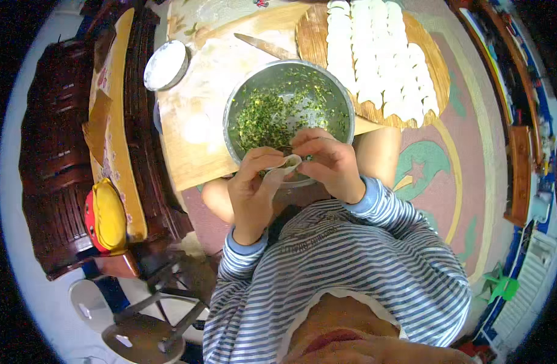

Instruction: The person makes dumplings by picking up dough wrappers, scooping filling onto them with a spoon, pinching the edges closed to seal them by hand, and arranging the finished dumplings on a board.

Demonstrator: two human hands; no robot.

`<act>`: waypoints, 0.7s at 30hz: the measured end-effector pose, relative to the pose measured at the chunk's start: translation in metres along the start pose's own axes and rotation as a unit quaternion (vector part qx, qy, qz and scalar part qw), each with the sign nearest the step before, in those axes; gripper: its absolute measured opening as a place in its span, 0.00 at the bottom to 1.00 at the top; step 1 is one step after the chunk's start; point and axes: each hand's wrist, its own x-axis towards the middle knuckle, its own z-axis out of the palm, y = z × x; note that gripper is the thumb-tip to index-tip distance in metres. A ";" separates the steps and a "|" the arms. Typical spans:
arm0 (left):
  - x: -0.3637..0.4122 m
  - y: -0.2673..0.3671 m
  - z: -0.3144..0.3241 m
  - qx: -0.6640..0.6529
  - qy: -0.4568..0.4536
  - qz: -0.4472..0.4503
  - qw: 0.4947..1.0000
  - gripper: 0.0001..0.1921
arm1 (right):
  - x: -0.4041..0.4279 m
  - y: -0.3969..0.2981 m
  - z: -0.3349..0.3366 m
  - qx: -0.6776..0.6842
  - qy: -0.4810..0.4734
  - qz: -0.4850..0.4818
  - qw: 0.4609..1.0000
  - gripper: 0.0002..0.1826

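Note:
Over the near rim of a metal bowl (pixel 229 132), my left hand (pixel 253 186) holds a folded dough wrapper (pixel 283 172). The wrapper curls open at its top, and what lies inside is hard to make out. My right hand (pixel 330 166) is at the wrapper's right edge, its thumb and fingers pinching there. Chopped green filling (pixel 262 116) with yellow bits lies in the bowl, mostly on the left, and the metal bottom shows through on the right. Rows of pale dumplings (pixel 374 54) cover much of a round wooden board (pixel 431 59) at the upper right.
A knife (pixel 267 47) lies behind the bowl on the floured wooden work board (pixel 192 164). At that board's left edge stands a white round dish (pixel 166 64). Dark wooden furniture (pixel 55 150) with a yellow-and-red cushion (pixel 109 216) is on the left. A patterned carpet (pixel 442 182) lies below.

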 end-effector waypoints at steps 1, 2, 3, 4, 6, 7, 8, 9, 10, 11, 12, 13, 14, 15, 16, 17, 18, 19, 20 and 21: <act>-0.002 0.001 0.000 -0.044 0.017 -0.036 0.998 0.11 | 0.000 0.001 0.000 0.005 0.010 -0.001 1.000 0.15; -0.003 -0.002 -0.002 -0.031 0.017 -0.038 0.999 0.11 | 0.000 0.000 -0.001 0.003 0.007 -0.010 1.000 0.13; -0.003 0.000 -0.002 -0.027 0.010 -0.040 0.999 0.11 | 0.000 0.000 -0.001 0.000 0.001 -0.017 1.000 0.11; -0.002 0.003 0.001 -0.013 0.016 -0.052 0.998 0.10 | 0.000 0.000 -0.001 0.003 0.008 -0.018 1.000 0.11; -0.002 0.003 0.001 0.003 0.017 -0.065 0.998 0.10 | 0.000 0.000 -0.001 0.008 0.012 -0.011 1.000 0.08; -0.003 -0.001 0.000 0.004 0.019 -0.053 0.998 0.10 | 0.000 -0.002 -0.003 0.010 0.016 -0.012 1.000 0.08; -0.004 -0.003 -0.001 0.005 0.021 -0.041 0.999 0.09 | 0.000 -0.003 -0.005 -0.022 0.010 -0.046 0.999 0.08; -0.003 0.000 0.001 0.007 0.018 -0.042 0.999 0.09 | 0.001 -0.003 -0.008 -0.054 0.003 -0.079 0.995 0.08; -0.002 0.004 0.005 -0.025 0.026 -0.062 0.997 0.10 | 0.003 -0.004 -0.010 -0.053 0.007 -0.079 0.995 0.08; -0.001 0.006 0.007 -0.058 0.035 -0.082 0.994 0.10 | 0.005 -0.005 -0.012 -0.081 0.002 -0.096 0.992 0.08; -0.001 0.006 0.008 -0.056 0.033 -0.083 0.994 0.10 | 0.006 -0.005 -0.013 -0.109 -0.003 -0.112 0.988 0.07; 0.000 0.006 0.009 -0.044 0.030 -0.076 0.996 0.10 | 0.007 -0.006 -0.012 -0.108 0.000 -0.112 0.988 0.07; 0.001 0.006 0.009 -0.032 0.027 -0.069 0.997 0.10 | 0.008 -0.006 -0.009 -0.097 0.019 -0.111 0.989 0.07; 0.001 0.005 0.009 -0.031 0.026 -0.070 0.997 0.10 | 0.009 -0.006 -0.007 -0.087 0.036 -0.111 0.989 0.06; 0.001 0.002 0.009 -0.037 0.024 -0.072 0.996 0.10 | 0.008 -0.007 -0.009 -0.086 0.037 -0.111 0.989 0.06; 0.001 0.001 0.009 -0.044 0.022 -0.075 0.996 0.10 | 0.008 -0.007 -0.012 -0.057 0.002 -0.097 0.994 0.06; 0.002 0.001 0.009 -0.044 0.021 -0.076 0.996 0.10 | 0.007 -0.007 -0.014 -0.029 -0.034 -0.082 0.996 0.07; 0.004 0.004 0.009 -0.011 0.006 -0.078 0.997 0.10 | 0.006 -0.005 -0.015 -0.029 -0.033 -0.082 0.996 0.07; 0.005 0.005 0.009 0.022 -0.008 -0.080 0.997 0.10 | 0.005 -0.001 -0.015 -0.021 -0.022 -0.083 0.996 0.07; 0.006 0.003 0.010 0.022 -0.006 -0.079 0.997 0.10 | 0.004 0.000 -0.015 -0.012 -0.013 -0.085 0.996 0.08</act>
